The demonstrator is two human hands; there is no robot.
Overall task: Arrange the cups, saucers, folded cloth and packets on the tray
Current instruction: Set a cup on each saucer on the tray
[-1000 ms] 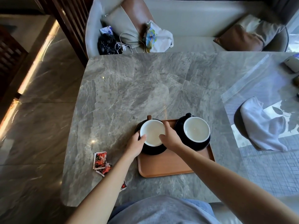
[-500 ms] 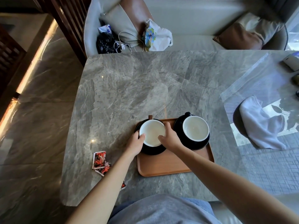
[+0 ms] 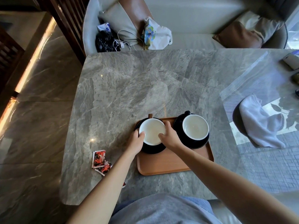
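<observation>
Tray (image 3: 174,162): lies on the table (image 3: 137,88) near its front edge, directly before the person. Its long axis runs left to right across the view, the right end turned slightly nearer.

Done: both cups stand on their dark saucers along the tray's far half. The right cup (image 3: 195,129) sits on the right saucer (image 3: 191,143), handle pointing away and a little left. The left cup (image 3: 152,131) sits on the left saucer (image 3: 153,148) at the far left corner, handle pointing straight away. Whether that saucer overhangs the tray's left edge cannot be told.

Hands: the left hand (image 3: 135,142) grips the left cup at its left rim, fingers curled round the outside, thumb on the rim. The right hand (image 3: 169,137) pinches the right rim, thumb over the lip. Judgement: the cup is being seated or squared up.

Outstanding: the cloth (image 3: 258,125) lies rumpled, not folded, on the table well right of the tray. The packets (image 3: 100,160) lie on the table left of the tray, near the left forearm. The tray's near half is bare. Task judged roughly half complete.
</observation>
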